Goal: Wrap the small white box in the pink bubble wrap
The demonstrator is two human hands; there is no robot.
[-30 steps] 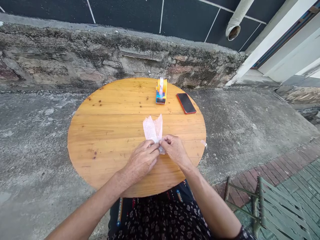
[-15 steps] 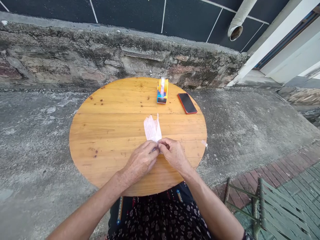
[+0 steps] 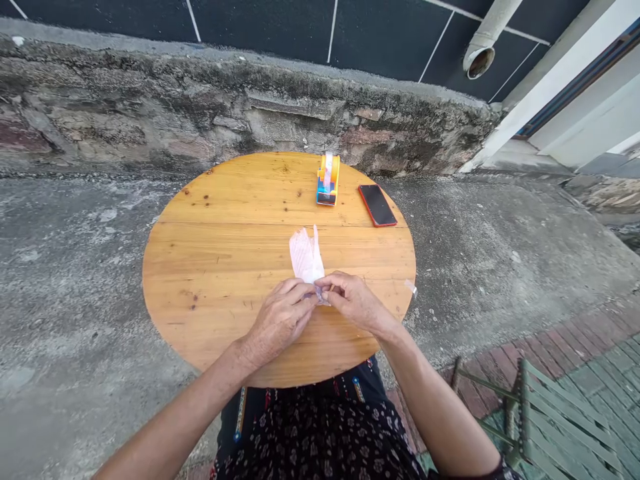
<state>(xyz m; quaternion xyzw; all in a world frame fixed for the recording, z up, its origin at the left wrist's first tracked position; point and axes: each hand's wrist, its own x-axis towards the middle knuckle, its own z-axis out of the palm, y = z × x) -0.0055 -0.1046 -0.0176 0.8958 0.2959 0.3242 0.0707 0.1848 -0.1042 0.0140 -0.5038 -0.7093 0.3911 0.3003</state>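
A pale pink, thin sheet, paper or tissue by its look, lies gathered on the wooden table, its wider end fanned away from me. My left hand rests over its near end, fingers closed on it. My right hand pinches the same near end between thumb and forefinger, close beside the left fingertips. A crinkled, clear purplish bit shows between the two hands; I cannot tell whether it is tape or part of the sheet.
On the round wooden table, a yellow and blue tape dispenser stands at the back, with a red-edged phone to its right. A tape strip hangs at the right edge. A slatted chair stands lower right; a stone wall runs behind.
My right hand has shifted slightly right, away from the left, baring more of the crinkled near end. The whole view has shifted a little.
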